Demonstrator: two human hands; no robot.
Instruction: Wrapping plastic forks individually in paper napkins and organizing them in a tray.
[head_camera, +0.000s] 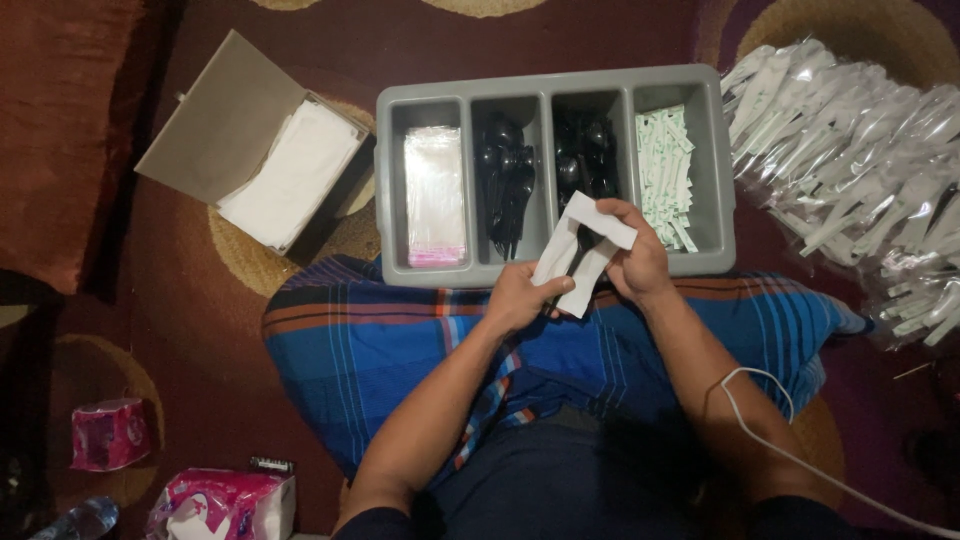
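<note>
Both hands, left (520, 297) and right (637, 262), grip a white napkin (580, 250) between them, above the grey tray (550, 272).

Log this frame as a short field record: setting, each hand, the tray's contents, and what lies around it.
setting: person seated on a patterned carpet, blue striped cloth over the lap
left hand: grips the lower end of a folded white napkin
right hand: grips the napkin's upper end, with dark cutlery apparently inside
grey tray: four compartments; clear bags, black spoons, more black cutlery, small white-green sachets
left of tray: open box of white napkins
right of tray: pile of wrapped cutlery packs
</note>
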